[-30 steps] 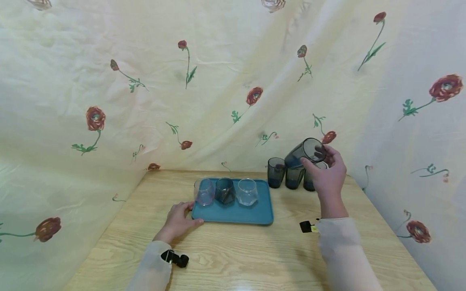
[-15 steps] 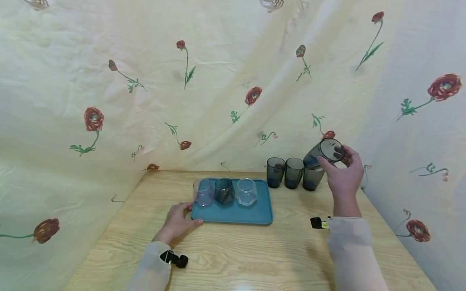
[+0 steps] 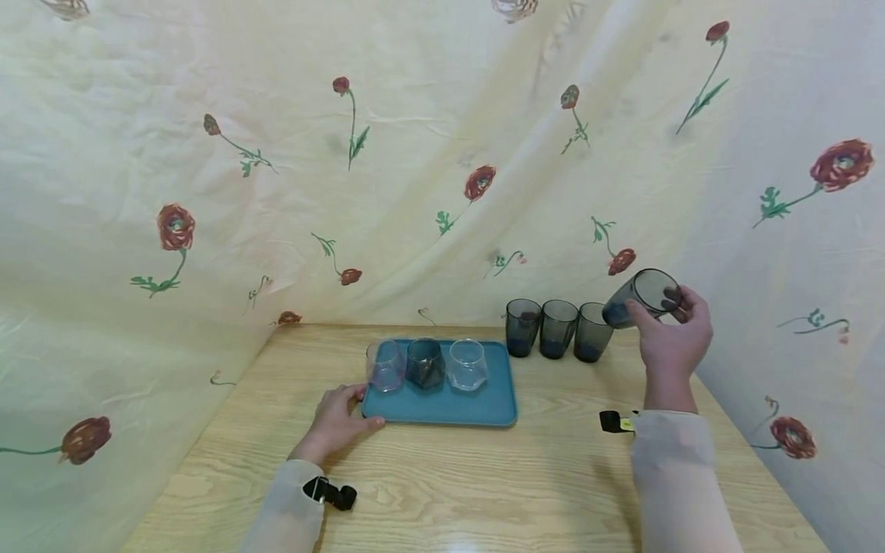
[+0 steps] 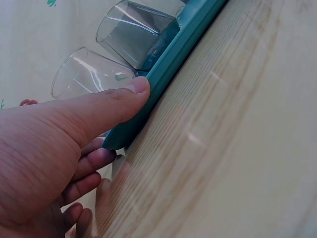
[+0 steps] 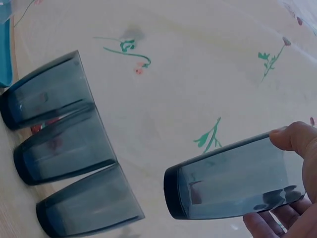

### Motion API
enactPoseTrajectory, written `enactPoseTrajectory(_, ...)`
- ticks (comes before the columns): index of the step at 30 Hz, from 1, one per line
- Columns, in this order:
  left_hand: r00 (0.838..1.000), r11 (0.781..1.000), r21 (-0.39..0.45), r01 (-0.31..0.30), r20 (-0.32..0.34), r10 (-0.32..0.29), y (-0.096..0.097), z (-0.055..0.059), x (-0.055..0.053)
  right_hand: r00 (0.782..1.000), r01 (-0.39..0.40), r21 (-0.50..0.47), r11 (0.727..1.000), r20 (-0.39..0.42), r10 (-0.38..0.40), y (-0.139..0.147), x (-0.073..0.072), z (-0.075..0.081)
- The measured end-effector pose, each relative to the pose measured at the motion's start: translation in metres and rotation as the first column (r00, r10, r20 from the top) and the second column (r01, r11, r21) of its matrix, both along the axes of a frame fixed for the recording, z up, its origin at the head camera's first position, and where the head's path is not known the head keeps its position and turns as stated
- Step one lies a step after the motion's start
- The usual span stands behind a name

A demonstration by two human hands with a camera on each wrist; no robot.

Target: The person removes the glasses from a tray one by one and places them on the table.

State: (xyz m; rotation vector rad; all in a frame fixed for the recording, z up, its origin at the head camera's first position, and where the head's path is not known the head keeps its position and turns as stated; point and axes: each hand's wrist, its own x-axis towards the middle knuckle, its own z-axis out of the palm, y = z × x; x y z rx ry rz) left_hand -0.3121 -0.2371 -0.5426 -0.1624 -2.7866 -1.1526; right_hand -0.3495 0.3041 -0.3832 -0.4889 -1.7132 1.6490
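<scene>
My right hand [image 3: 674,346] grips a tall smoky-grey drinking glass [image 3: 632,303] near its rim, thumb on one side and fingers on the other. The glass is tilted, its mouth toward the hand and its dark base pointing left, raised above the table. Just left of it three matching glasses [image 3: 558,330] stand upright in a row. My left hand [image 3: 339,422] holds the near left corner of a blue tray [image 3: 442,411], its thumb [image 4: 133,94] against the rim. On the tray stand a pinkish faceted tumbler [image 3: 386,369], a dark one [image 3: 425,365] and a clear one [image 3: 468,367].
The wooden table [image 3: 442,484] extends in front of the tray and to both sides. A flowered cloth [image 3: 387,192] hangs behind the table and along its sides. The standing glasses are close to the back edge, right of the tray.
My right hand has carried the tilted glass rightward and slightly down, from above the standing glasses to the right end of their row. The left hand and tray stay put.
</scene>
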Motion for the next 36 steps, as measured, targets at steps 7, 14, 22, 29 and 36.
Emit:
enactPoseTrajectory(7,1.0,1.0,-0.002,0.004,0.008,-0.004,0.0,0.001,0.0,0.996,0.061,-0.036,0.997,0.072,-0.059,0.011,-0.003,-0.008)
enactPoseTrajectory(14,1.0,1.0,-0.008,0.007,0.0,-0.007,0.0,0.002,0.0,0.98,0.089,-0.014,0.996,0.181,-0.085,0.02,-0.007,-0.018)
enactPoseTrajectory(22,1.0,1.0,-0.014,-0.001,0.002,0.001,-0.001,-0.002,-0.001,0.972,0.068,-0.027,0.997,0.228,-0.06,0.032,-0.017,-0.042)
enactPoseTrajectory(29,1.0,1.0,-0.006,0.002,0.001,-0.002,-0.001,-0.001,-0.001,0.97,0.045,-0.039,0.998,0.242,-0.035,0.037,-0.033,-0.069)
enactPoseTrajectory(36,1.0,1.0,-0.008,-0.001,-0.002,0.001,0.0,-0.001,0.0,0.963,0.041,-0.039,0.998,0.269,-0.03,0.038,-0.037,-0.082)
